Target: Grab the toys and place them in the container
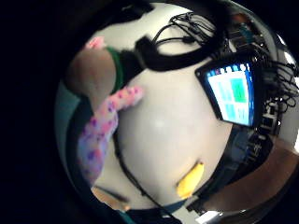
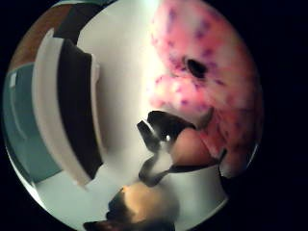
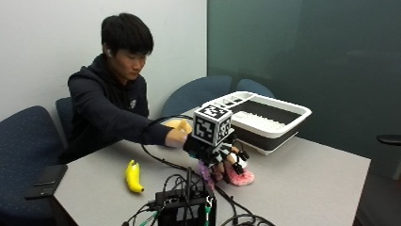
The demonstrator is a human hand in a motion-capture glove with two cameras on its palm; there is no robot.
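- We judge the step in hand to be the pick-up of the first toy: in the outside view the gloved right hand (image 3: 216, 153) is down at the lower centre of the frame, its fingers curled over the pink spotted plush toy (image 3: 236, 176), which lies on the grey worktop (image 3: 313, 179).
- The thumb side palm view backs this up: the plush (image 2: 207, 72) fills the upper right of that picture, close against the palm, with a fingertip (image 2: 190, 149) pressed at its edge. So we take the hand as grasping the plush, though the toy looks to be resting on the worktop, not lifted.
- The container (image 3: 266, 120), a white-rimmed tub with dark walls, stands on the worktop at centre right of the outside view, beyond the hand and apart from it. We cannot see any toy inside it from here.
- A yellow banana toy (image 3: 132, 177) lies at the lower left of the outside view, well apart from the hand; it also shows near the lower edge of the little finger side palm view (image 1: 190, 180).
- The next move, as we see it, calls for raising the plush clear of the worktop, carrying it above the tub's near rim, and letting go over the open interior.
- After that the banana remains, so we count the task as barely begun.
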